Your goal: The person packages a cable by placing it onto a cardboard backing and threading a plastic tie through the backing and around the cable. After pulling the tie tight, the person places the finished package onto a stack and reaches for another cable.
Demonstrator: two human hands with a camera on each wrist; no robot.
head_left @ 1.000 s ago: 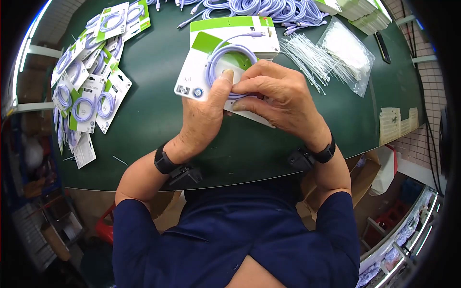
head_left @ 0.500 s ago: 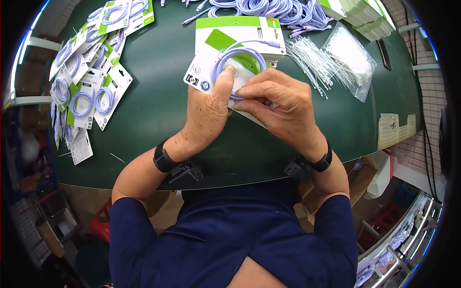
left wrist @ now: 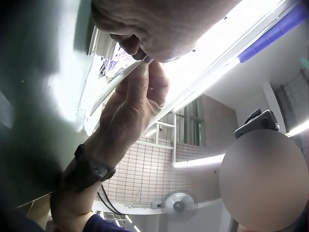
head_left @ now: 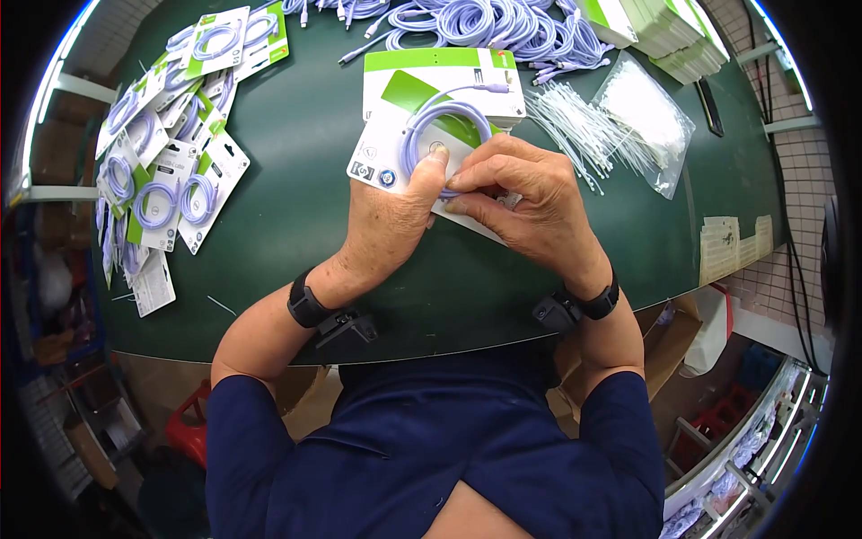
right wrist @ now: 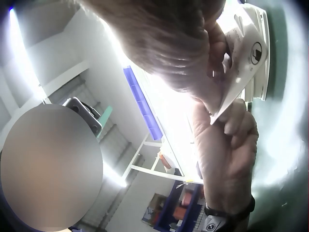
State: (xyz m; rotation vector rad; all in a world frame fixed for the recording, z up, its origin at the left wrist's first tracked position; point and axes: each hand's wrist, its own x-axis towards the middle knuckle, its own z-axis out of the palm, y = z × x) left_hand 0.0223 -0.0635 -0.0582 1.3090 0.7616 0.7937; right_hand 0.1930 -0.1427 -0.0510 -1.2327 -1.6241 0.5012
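Note:
In the head view a coiled lilac cable (head_left: pixel 415 141) lies against a white and green card (head_left: pixel 366 154). The left hand (head_left: pixel 388 211) grips the card from its lower left, thumb pressed over the coil. At the coil's lower right, the right hand (head_left: pixel 530 196) pinches with thumb and forefinger; what exactly lies between the fingertips is hidden. The right wrist view shows the card (right wrist: pixel 245 63) tilted between the two hands. Just behind the held card sits a stack of cards (head_left: pixel 440 59).
Carded cables (head_left: pixel 157 205) are heaped at the left. Loose lilac cables (head_left: pixel 480 22) lie at the back, beside card stacks (head_left: pixel 669 31). White cable ties (head_left: pixel 575 121), a plastic bag (head_left: pixel 651 117) and a black object (head_left: pixel 709 108) are on the right.
The hands stay on the card and coil. The card has shifted slightly rightward in the head view, and the right fingertips have moved a little along the coil's lower edge.

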